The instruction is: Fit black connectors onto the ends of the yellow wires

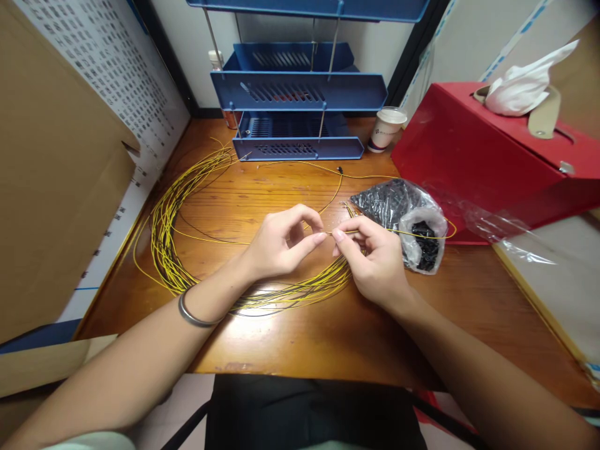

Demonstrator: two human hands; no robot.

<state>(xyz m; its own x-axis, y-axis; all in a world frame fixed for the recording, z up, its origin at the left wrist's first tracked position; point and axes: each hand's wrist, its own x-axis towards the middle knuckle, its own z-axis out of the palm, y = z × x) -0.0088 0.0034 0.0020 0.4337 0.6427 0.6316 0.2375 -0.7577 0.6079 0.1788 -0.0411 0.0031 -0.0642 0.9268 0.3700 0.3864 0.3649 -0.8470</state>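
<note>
Over the desk, my right hand [375,259] pinches a thin yellow wire [396,232] between thumb and fingers. The wire loops out to the right over a plastic bag. Facing it, my left hand [288,240] is closed, thumb against forefinger, at the wire's end; the fingertips hide most of that tip. A large coil of yellow and black wires [164,231] lies beneath both hands. Several wire ends stick up just behind my right fingers. The clear bag of small black parts [389,203] rests beside my right hand, its mouth turned toward me.
Blue tiered trays [300,92] stand at the back of the wooden desk [300,344]. Right of them are a paper cup [387,128] and a red box [469,156] with a tissue [520,87] sticking out. Cardboard [51,162] walls the left side.
</note>
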